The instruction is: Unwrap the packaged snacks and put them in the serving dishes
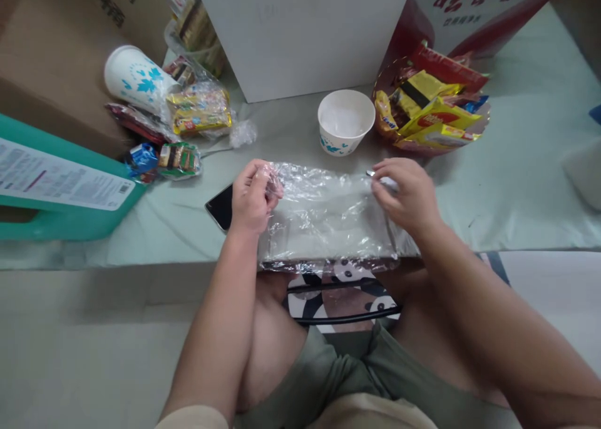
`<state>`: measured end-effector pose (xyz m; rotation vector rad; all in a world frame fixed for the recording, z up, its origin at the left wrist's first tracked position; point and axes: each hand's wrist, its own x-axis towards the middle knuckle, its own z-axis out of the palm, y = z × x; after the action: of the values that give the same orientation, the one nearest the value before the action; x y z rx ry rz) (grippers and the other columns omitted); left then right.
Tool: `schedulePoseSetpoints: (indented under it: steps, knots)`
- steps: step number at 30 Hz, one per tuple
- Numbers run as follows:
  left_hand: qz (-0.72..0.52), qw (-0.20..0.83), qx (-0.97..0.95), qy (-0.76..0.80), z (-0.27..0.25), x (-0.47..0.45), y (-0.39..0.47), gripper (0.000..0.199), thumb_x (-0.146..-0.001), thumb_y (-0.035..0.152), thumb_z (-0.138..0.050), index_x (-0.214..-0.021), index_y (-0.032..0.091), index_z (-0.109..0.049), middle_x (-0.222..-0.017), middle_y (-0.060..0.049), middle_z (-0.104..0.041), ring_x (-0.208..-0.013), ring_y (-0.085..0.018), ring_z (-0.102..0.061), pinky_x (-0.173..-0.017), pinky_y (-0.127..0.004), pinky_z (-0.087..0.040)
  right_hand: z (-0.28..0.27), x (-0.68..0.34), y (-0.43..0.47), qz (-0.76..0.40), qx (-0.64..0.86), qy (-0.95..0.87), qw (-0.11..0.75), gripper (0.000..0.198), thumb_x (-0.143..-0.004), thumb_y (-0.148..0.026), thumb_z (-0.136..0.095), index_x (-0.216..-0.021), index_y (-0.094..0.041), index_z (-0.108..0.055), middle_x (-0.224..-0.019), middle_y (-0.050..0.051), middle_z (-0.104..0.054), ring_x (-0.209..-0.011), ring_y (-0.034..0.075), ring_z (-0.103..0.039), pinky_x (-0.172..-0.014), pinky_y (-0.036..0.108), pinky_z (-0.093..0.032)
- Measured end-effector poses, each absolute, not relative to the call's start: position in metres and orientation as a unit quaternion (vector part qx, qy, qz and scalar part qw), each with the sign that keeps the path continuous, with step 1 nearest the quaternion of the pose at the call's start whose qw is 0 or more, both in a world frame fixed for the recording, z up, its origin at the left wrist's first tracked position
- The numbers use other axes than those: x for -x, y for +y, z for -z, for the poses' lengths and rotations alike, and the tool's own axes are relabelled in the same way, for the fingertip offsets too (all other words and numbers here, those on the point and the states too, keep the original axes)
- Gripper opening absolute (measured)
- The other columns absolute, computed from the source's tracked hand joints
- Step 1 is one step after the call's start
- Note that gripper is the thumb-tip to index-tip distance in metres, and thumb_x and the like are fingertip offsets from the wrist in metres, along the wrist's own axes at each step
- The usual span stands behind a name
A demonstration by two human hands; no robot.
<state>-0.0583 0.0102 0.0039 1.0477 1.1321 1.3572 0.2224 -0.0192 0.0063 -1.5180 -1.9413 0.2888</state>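
Left hand (253, 200) clutches the bunched upper corner of a clear plastic bag (328, 228) — spread along the near edge of a cloth-covered table (530, 191) — while the right hand (407, 194), fingers curled at the opposite upper corner, pinches a small silvery item (370, 173), too small to identify. A dark phone (220, 208) lies beside the left hand. Beyond the bag stands a white paper cup (346, 119), with packaged snacks (432, 106) just right of it; behind them rises a white box (310, 34).
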Motion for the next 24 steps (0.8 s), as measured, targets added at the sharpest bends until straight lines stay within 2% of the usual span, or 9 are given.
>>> schedulePoseSetpoints:
  steps: [2, 4, 8, 12, 16, 18, 20, 24]
  knots:
    - [-0.569, 0.485, -0.447, 0.491, 0.000, 0.060, 0.012, 0.050, -0.075, 0.071, -0.075, -0.077, 0.026, -0.053, -0.050, 0.006, -0.051, -0.033, -0.005, -0.028, -0.033, -0.026, -0.013, -0.012, -0.227, -0.022, -0.098, 0.605, -0.688, 0.389, 0.010, -0.090, -0.032, -0.060, -0.084, -0.026, -0.064, -0.090, 0.006, -0.073, -0.090, 0.026, -0.069, -0.088, 0.046, -0.056]
    - [-0.566, 0.460, -0.461, 0.505, 0.003, 0.062, 0.015, 0.051, -0.078, 0.074, -0.072, -0.079, 0.026, -0.054, -0.051, 0.006, -0.050, -0.035, -0.006, -0.029, -0.035, -0.026, -0.015, -0.015, -0.233, -0.027, -0.089, 0.625, -0.642, 0.436, 0.009, -0.090, -0.034, -0.062, -0.086, -0.026, -0.064, -0.084, 0.004, -0.070, -0.081, 0.023, -0.067, -0.082, 0.042, -0.056]
    - [-0.554, 0.457, -0.467, 0.516, 0.006, 0.060, 0.018, 0.048, -0.080, 0.071, -0.071, -0.079, 0.026, -0.054, -0.051, 0.006, -0.050, -0.036, -0.006, -0.030, -0.036, -0.026, -0.015, -0.010, -0.245, -0.027, -0.116, 0.610, -0.607, 0.495, 0.011, -0.092, -0.033, -0.057, -0.092, -0.025, -0.065, -0.091, 0.004, -0.071, -0.088, 0.022, -0.068, -0.085, 0.041, -0.055]
    - [-0.557, 0.452, -0.456, 0.526, 0.006, 0.058, 0.021, 0.040, -0.082, 0.061, -0.073, -0.078, 0.025, -0.055, -0.050, 0.005, -0.049, -0.038, -0.007, -0.034, -0.036, -0.024, -0.015, -0.004, -0.254, -0.017, -0.142, 0.621, -0.584, 0.503, 0.014, -0.089, -0.026, -0.052, -0.090, -0.024, -0.066, -0.090, 0.004, -0.071, -0.086, 0.021, -0.068, -0.083, 0.040, -0.055]
    - [-0.595, 0.438, -0.424, 0.524, 0.004, 0.061, 0.022, 0.034, -0.082, 0.052, -0.074, -0.076, 0.025, -0.056, -0.050, 0.006, -0.049, -0.038, -0.007, -0.034, -0.035, -0.023, -0.011, 0.001, -0.262, -0.011, -0.151, 0.663, -0.550, 0.485, 0.014, -0.077, -0.016, -0.051, -0.072, -0.023, -0.061, -0.069, 0.001, -0.061, -0.064, 0.017, -0.058, -0.065, 0.035, -0.050]
    - [-0.594, 0.445, -0.413, 0.527, 0.003, 0.062, 0.021, 0.031, -0.084, 0.049, -0.074, -0.075, 0.025, -0.056, -0.050, 0.005, -0.049, -0.037, -0.007, -0.032, -0.034, -0.023, -0.009, 0.004, -0.263, -0.010, -0.177, 0.662, -0.541, 0.488, 0.014, -0.075, -0.015, -0.049, -0.069, -0.023, -0.058, -0.065, 0.000, -0.058, -0.058, 0.016, -0.054, -0.058, 0.033, -0.047]
    - [-0.578, 0.453, -0.414, 0.537, 0.001, 0.062, 0.020, 0.031, -0.086, 0.048, -0.072, -0.074, 0.025, -0.056, -0.049, 0.005, -0.049, -0.038, -0.007, -0.034, -0.034, -0.023, -0.012, 0.006, -0.261, -0.010, -0.203, 0.646, -0.536, 0.504, 0.013, -0.075, -0.015, -0.048, -0.070, -0.024, -0.056, -0.071, 0.001, -0.061, -0.063, 0.016, -0.058, -0.061, 0.034, -0.050]
    - [-0.565, 0.450, -0.431, 0.541, 0.003, 0.060, 0.018, 0.036, -0.088, 0.055, -0.070, -0.075, 0.025, -0.055, -0.050, 0.005, -0.049, -0.037, -0.006, -0.034, -0.035, -0.025, -0.015, 0.002, -0.254, -0.009, -0.215, 0.591, -0.524, 0.575, 0.011, -0.076, -0.016, -0.045, -0.073, -0.024, -0.050, -0.085, 0.004, -0.069, -0.087, 0.021, -0.069, -0.083, 0.043, -0.057]
